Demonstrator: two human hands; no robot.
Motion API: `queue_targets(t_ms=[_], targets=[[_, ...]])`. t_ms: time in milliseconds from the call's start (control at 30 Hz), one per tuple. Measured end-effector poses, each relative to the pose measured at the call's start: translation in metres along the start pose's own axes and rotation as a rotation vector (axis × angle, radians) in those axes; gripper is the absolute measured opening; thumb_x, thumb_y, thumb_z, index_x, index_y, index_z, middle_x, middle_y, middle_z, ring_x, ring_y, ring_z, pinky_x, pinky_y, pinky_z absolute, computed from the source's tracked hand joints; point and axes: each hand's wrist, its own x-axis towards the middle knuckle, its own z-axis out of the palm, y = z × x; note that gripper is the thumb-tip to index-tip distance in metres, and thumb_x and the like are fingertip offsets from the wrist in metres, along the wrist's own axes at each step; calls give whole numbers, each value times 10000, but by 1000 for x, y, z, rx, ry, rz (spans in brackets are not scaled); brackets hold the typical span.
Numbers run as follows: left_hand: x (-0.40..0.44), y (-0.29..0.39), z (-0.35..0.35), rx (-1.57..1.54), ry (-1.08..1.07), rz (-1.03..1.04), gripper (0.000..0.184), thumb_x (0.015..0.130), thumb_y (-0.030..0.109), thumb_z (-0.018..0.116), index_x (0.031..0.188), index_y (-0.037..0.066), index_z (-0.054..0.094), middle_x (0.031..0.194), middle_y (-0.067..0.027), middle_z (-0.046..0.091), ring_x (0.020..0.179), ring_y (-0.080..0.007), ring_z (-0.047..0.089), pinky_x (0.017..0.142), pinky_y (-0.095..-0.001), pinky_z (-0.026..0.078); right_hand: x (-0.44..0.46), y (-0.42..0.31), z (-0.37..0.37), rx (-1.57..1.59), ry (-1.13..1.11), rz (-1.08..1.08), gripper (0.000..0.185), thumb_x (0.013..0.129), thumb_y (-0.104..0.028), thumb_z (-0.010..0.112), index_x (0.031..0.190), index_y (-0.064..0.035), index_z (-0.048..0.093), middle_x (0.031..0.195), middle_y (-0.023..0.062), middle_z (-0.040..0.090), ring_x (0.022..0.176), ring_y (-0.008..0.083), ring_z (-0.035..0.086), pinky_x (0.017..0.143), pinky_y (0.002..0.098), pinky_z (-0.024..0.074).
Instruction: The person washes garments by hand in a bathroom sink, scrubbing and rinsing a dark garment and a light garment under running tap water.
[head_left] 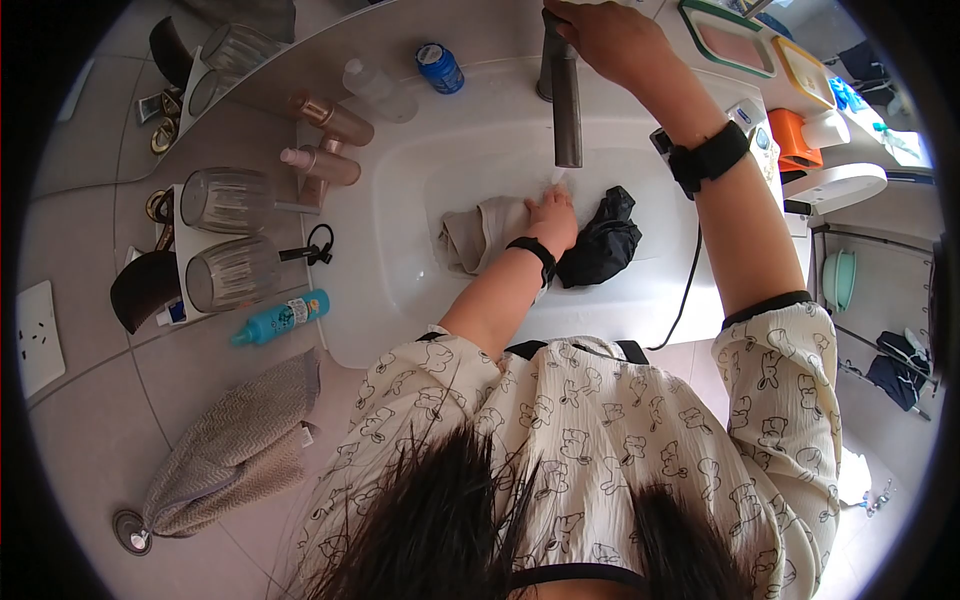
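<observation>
In the white sink (400, 210), my left hand (553, 217) is under the faucet spout with its fingers spread, and a thin stream of water falls by its fingertips. A beige cloth (480, 232) lies folded and wet just left of that hand; whether the fingers touch it I cannot tell. Close on its right side is a crumpled black cloth (604, 243). Up at the top edge, my right hand (615, 38) grips the top of the dark metal faucet (566, 110), its fingertips partly covering the handle.
Along the sink's left rim stand a blue jar (440, 69), a clear bottle (378, 90) and pink pump bottles (330, 165). A turquoise bottle (282, 318) and grey towel (235, 440) are lower left. A black cable (690, 290) hangs over the right rim.
</observation>
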Motion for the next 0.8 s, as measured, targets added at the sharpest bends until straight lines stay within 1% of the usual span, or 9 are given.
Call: queue_targets(t_ms=[67, 167, 300, 567, 667, 800], targets=[[1, 1, 1, 22, -8, -20, 668, 788, 173, 542, 1368, 42, 238, 1448, -80, 182, 1310, -254, 203, 990, -596, 223, 0, 0, 0, 7, 6, 11, 213, 869, -234, 446, 936, -70, 564, 710, 170, 619, 673, 336, 619, 568, 433, 487], [1, 0, 2, 23, 13, -10, 672, 786, 173, 547, 1368, 43, 238, 1446, -82, 186, 1314, -254, 198, 989, -596, 223, 0, 1, 2, 41, 52, 2, 213, 866, -235, 449, 929, -71, 569, 713, 172, 619, 675, 337, 619, 570, 435, 489], [1, 1, -1, 28, -18, -14, 676, 787, 175, 546, 1370, 44, 230, 1448, -81, 182, 1320, -256, 186, 990, -595, 222, 1, 0, 3, 15, 43, 19, 224, 869, -244, 445, 929, -70, 574, 722, 169, 622, 681, 334, 621, 577, 432, 494], [4, -2, 5, 13, 6, 14, 644, 800, 186, 529, 1362, 41, 249, 1447, -95, 177, 1329, -262, 167, 993, -600, 216, 1, -2, -1, -12, -52, 60, 263, 892, -272, 412, 994, -82, 563, 758, 164, 634, 710, 323, 628, 610, 425, 503], [4, -3, 6, 12, 19, 19, 647, 801, 187, 528, 1363, 37, 245, 1447, -96, 178, 1329, -266, 168, 992, -602, 218, 2, -1, 3, -26, -19, 43, 265, 892, -273, 414, 1001, -83, 562, 751, 164, 633, 701, 323, 627, 612, 427, 500], [4, -2, 4, 39, -6, 12, 646, 802, 188, 528, 1362, 32, 245, 1446, -94, 181, 1327, -264, 172, 991, -599, 224, 0, -1, 1, -20, -30, 55, 269, 892, -275, 414, 1011, -85, 563, 738, 164, 631, 694, 322, 627, 603, 424, 499]])
